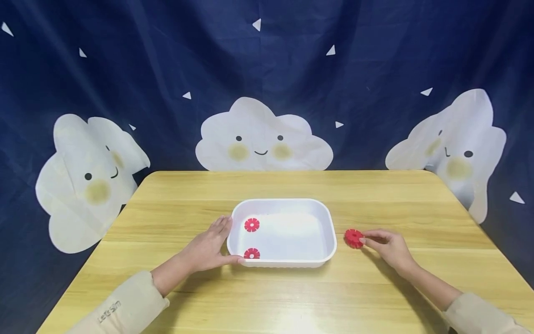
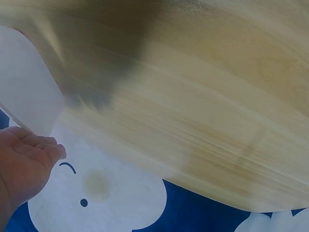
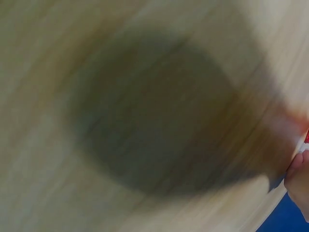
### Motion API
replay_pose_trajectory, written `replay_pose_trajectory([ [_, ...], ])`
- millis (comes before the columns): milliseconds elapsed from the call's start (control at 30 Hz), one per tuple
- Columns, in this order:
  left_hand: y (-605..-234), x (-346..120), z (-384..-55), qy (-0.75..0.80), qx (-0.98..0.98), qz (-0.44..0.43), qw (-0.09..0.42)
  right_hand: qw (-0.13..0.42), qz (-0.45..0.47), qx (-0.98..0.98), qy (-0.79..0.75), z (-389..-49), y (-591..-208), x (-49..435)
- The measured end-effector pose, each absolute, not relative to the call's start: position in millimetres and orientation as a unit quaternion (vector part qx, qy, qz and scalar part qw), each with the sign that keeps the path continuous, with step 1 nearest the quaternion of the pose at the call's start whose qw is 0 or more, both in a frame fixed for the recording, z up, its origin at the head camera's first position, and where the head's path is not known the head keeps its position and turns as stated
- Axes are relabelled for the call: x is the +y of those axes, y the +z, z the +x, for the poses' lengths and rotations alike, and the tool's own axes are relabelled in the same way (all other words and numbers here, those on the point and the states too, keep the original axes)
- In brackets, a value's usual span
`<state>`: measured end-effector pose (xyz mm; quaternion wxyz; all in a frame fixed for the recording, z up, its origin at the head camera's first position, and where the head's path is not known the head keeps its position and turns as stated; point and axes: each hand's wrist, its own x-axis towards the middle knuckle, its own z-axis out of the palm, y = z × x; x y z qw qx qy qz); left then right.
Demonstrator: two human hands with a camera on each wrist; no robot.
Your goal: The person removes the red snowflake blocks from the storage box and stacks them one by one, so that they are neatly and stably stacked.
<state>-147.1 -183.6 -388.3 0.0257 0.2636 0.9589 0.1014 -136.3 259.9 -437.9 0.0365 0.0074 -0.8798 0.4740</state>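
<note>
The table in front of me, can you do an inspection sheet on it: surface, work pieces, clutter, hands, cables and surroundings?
Surface: wood-grain table, a glare patch near its front edge in the head view.
Job's things: white tray with two red notched discs inside at its left end, the far disc and the near disc, the latter partly hidden by the rim; a third red disc right of the tray.
Clutter: nothing seen.
Hands: left hand touches the tray's left end; right hand pinches the third red disc.
Cables: nothing seen.
Surroundings: dark blue backdrop with white cartoon clouds.
</note>
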Motion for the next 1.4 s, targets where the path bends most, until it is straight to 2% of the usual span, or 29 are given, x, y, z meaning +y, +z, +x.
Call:
replay_pose_trajectory([
  [333, -387.2, -182.9, -146.8, 0.102, 0.96, 0.259, 0.028, 0.074, 0.04, -0.88, 0.468, -137.2, -444.3, 259.8],
  [767, -385.7, -181.7, -146.9, 0.104, 0.961, 0.256, 0.031, 0.087, 0.032, -0.892, 0.443, -137.6, -443.9, 258.2],
  [1100, -386.5, -180.3, -148.2, 0.1, 0.959, 0.263, 0.028, 0.056, 0.039, -0.894, 0.442, -137.1, -443.0, 265.6],
  [1400, -389.2, -181.9, -149.2, 0.102, 0.959, 0.264, 0.024, 0.049, 0.053, -0.892, 0.445, -139.5, -441.6, 267.1],
])
